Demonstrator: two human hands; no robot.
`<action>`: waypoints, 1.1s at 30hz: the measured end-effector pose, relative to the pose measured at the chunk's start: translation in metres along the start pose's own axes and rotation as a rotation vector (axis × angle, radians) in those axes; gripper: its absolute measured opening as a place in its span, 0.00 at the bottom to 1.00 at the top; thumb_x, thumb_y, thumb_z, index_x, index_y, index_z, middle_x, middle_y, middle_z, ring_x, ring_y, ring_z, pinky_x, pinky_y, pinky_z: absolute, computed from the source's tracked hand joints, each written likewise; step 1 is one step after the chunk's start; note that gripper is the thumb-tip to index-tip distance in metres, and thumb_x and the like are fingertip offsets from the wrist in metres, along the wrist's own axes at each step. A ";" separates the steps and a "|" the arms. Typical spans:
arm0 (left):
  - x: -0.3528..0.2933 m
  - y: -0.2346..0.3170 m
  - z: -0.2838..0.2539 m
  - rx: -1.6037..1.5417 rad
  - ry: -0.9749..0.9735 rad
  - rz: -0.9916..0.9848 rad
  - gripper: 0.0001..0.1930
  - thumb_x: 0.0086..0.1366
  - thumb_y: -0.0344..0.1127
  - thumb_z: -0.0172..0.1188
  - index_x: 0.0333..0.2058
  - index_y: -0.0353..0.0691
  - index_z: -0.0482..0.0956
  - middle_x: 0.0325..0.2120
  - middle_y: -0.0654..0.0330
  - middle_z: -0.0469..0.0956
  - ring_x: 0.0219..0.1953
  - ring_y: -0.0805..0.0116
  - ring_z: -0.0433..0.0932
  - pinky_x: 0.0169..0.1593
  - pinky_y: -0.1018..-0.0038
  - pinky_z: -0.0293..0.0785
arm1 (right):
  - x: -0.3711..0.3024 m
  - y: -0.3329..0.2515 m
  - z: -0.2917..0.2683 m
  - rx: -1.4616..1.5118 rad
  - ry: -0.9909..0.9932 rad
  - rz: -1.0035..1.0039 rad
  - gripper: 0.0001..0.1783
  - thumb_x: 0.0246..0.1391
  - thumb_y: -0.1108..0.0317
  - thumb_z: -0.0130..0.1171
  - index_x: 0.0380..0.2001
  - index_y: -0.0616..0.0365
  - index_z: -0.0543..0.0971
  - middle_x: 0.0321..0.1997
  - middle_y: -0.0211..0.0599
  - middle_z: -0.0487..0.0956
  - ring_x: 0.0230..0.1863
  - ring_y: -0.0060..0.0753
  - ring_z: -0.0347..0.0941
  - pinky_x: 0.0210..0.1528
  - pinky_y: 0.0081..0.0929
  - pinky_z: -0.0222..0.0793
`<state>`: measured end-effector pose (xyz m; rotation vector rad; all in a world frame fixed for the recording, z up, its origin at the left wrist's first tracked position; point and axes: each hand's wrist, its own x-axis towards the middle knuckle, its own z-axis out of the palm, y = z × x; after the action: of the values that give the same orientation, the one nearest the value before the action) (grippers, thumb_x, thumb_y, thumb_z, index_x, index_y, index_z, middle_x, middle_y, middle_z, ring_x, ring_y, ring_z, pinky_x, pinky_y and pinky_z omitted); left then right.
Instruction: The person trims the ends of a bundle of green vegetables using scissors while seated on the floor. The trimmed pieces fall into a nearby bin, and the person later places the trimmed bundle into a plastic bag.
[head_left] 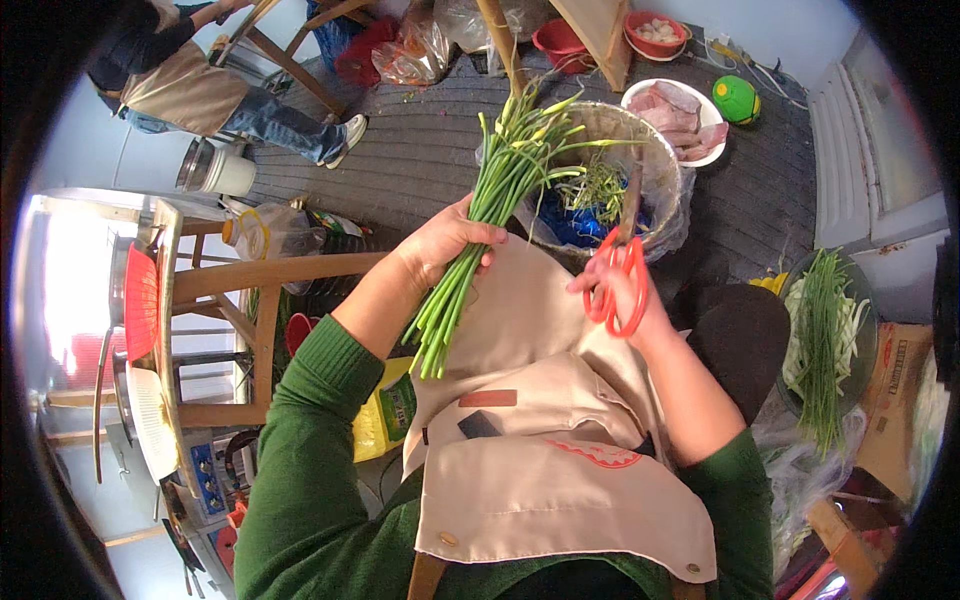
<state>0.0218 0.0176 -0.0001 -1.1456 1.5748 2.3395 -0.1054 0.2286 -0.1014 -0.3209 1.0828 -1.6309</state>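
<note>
My left hand (447, 240) is wrapped round a bunch of green flowering chives (480, 215). Their pale-budded tips point away from me, and the cut stem ends hang over my apron. In my right hand (635, 295) are red-handled scissors (603, 300), its fingers in and around the loops. The blades point away from me, over the near right part of a bag-lined bucket (672, 165). Inside the bucket lie green trimmings (598, 190) and something blue. The chive tips reach over the bucket's left side; the scissor blades stand apart from them.
A white bowl of raw meat (690, 120) stands beyond the bucket, beside a green round object (736, 100). At right is a basin of cut greens (828, 340). A wooden stool (260, 290) stands left. Another person (230, 100) is at far left.
</note>
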 end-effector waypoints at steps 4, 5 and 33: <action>0.011 -0.016 -0.008 -0.114 -0.017 -0.033 0.20 0.53 0.22 0.58 0.43 0.43 0.62 0.24 0.61 0.72 0.15 0.73 0.71 0.17 0.75 0.71 | -0.024 0.010 0.014 -0.228 -0.104 0.185 0.13 0.48 0.71 0.45 0.39 0.59 0.66 0.29 0.45 0.76 0.21 0.22 0.66 0.24 0.20 0.65; 0.012 -0.018 -0.010 -0.130 -0.014 -0.037 0.20 0.54 0.22 0.58 0.43 0.43 0.63 0.24 0.61 0.72 0.15 0.73 0.71 0.17 0.75 0.72 | -0.027 0.010 0.015 -0.262 -0.146 0.161 0.17 0.45 0.73 0.44 0.42 0.60 0.65 0.31 0.42 0.74 0.22 0.21 0.64 0.27 0.20 0.66; 0.019 -0.021 0.004 0.209 0.195 0.126 0.17 0.53 0.23 0.61 0.42 0.39 0.69 0.22 0.65 0.71 0.15 0.75 0.69 0.18 0.80 0.67 | 0.018 -0.009 0.035 -0.839 -0.271 -0.006 0.11 0.41 0.69 0.48 0.26 0.67 0.73 0.31 0.56 0.75 0.38 0.56 0.72 0.43 0.40 0.67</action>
<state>0.0155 0.0249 -0.0272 -1.2914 1.9575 2.1235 -0.0933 0.1955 -0.0812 -1.0561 1.5025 -1.0182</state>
